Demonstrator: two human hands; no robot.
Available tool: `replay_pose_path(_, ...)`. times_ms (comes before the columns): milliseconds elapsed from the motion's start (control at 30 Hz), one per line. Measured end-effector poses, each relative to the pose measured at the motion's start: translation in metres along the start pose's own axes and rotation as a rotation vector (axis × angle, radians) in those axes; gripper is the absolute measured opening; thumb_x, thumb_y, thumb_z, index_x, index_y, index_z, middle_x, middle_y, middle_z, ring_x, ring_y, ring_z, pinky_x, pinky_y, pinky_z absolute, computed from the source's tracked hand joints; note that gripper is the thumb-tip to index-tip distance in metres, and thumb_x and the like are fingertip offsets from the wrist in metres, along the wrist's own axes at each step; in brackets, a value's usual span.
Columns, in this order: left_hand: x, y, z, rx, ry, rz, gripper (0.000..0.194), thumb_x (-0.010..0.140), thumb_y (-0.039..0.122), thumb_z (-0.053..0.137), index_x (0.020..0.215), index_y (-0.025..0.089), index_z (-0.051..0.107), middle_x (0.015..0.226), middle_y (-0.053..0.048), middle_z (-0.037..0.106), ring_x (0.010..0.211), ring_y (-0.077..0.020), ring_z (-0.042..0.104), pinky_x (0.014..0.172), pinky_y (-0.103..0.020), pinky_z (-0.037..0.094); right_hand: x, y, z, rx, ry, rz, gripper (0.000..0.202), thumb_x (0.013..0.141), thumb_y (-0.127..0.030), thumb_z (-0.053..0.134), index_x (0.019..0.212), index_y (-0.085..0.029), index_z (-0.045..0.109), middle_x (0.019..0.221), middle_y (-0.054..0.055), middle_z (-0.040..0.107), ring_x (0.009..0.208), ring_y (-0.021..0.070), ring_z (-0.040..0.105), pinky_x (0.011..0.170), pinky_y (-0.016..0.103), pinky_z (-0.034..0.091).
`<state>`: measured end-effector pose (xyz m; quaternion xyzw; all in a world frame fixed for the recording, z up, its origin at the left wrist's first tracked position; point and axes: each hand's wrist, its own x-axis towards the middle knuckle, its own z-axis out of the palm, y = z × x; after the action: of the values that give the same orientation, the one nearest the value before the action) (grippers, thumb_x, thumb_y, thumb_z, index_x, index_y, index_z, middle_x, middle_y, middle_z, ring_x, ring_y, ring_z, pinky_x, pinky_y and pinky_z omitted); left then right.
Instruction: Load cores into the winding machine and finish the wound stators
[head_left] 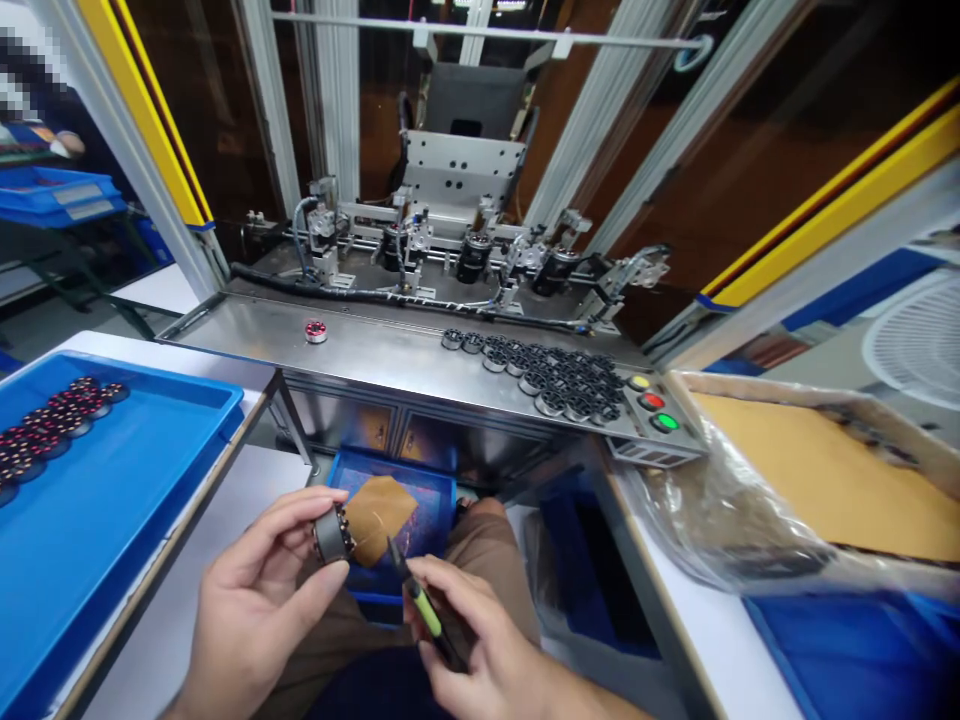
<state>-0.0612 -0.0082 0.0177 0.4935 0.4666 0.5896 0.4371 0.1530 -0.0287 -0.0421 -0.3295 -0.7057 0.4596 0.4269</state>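
Between the thumb and fingers of my left hand [259, 590] is a round motor part [332, 535] with a grey rim, its studded side turned right. Fine wires seem to stick out from it. My right hand [480, 640] is closed around a black and green hand tool [426, 605], whose dark tip points up and left, a short way from the part. Beneath both hands, a blue bin [442, 485] on the floor holds a brown sheet [381, 515] and thin reddish scraps.
One red-topped part [316, 332] and several black rings [566, 375] sit on the steel ledge before a machine. Coloured buttons [655, 401] are at its right end. A blue tray [150, 460] with several parts is left; a plastic-lined box [840, 470] is right.
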Motion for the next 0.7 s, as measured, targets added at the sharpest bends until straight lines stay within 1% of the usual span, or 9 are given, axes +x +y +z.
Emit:
replay_pose_path(67,0.0,0.001,0.004,-0.021,0.01,-0.048,0.031,0.075,0.017,0.079,0.104,0.026,0.076,0.115,-0.005,0.075,0.106,-0.0211,0.072,0.094,-0.024,0.057,0.007,-0.005,-0.001,-0.117,0.017,-0.153,0.077,0.066,-0.005,0.056,0.14,-0.024,0.047,0.097,0.007,0.067,0.086,0.021,0.066,0.079,0.033,0.057)
replay_pose_path(167,-0.002,0.001,0.006,-0.012,-0.041,-0.036,0.032,0.075,0.016,0.079,0.105,0.027,0.076,0.114,-0.004,0.075,0.106,-0.0195,0.071,0.095,-0.022,0.056,0.019,-0.007,-0.005,-0.075,-0.007,-0.265,0.087,0.061,-0.006,0.053,0.146,-0.022,0.042,0.105,0.01,0.065,0.09,0.0218,0.066,0.079,0.033,0.057)
replay_pose_path(233,-0.002,0.001,0.004,0.009,-0.069,-0.007,0.034,0.076,0.015,0.078,0.107,0.028,0.075,0.115,-0.004,0.075,0.108,-0.0186,0.071,0.096,-0.02,0.054,0.023,-0.006,-0.005,-0.059,-0.038,-0.28,0.091,0.058,-0.007,0.052,0.147,-0.021,0.041,0.111,0.012,0.063,0.097,0.0236,0.065,0.082,0.036,0.057)
replay_pose_path(333,-0.003,0.001,0.003,0.026,-0.062,0.006,0.034,0.076,0.014,0.078,0.107,0.027,0.075,0.116,-0.004,0.074,0.108,-0.019,0.071,0.096,-0.02,0.054,0.024,-0.004,-0.002,-0.039,-0.063,-0.278,0.091,0.057,-0.007,0.051,0.147,-0.021,0.042,0.111,0.012,0.063,0.095,0.0237,0.064,0.082,0.037,0.057)
replay_pose_path(400,-0.003,0.001,0.003,0.031,-0.059,0.003,0.034,0.076,0.015,0.078,0.107,0.027,0.075,0.116,-0.005,0.074,0.108,-0.0193,0.071,0.095,-0.02,0.055,0.023,-0.004,0.0,-0.033,-0.051,-0.283,0.089,0.058,-0.008,0.051,0.146,-0.021,0.043,0.107,0.011,0.063,0.091,0.0229,0.063,0.078,0.036,0.056)
replay_pose_path(567,-0.002,0.001,0.004,0.039,-0.063,0.0,0.033,0.077,0.015,0.078,0.108,0.026,0.075,0.117,-0.005,0.073,0.109,-0.0194,0.071,0.096,-0.021,0.054,0.023,-0.002,0.001,-0.065,-0.01,-0.315,0.087,0.06,-0.008,0.051,0.146,-0.02,0.043,0.088,0.005,0.059,0.075,0.019,0.058,0.064,0.031,0.051)
replay_pose_path(700,-0.002,0.0,0.004,0.042,-0.064,0.003,0.033,0.076,0.015,0.078,0.108,0.024,0.075,0.116,-0.007,0.074,0.109,-0.0211,0.071,0.096,-0.023,0.055,0.022,0.001,0.001,-0.097,0.001,-0.318,0.084,0.06,-0.008,0.051,0.144,-0.021,0.045,0.083,0.004,0.059,0.069,0.0183,0.057,0.059,0.029,0.048)
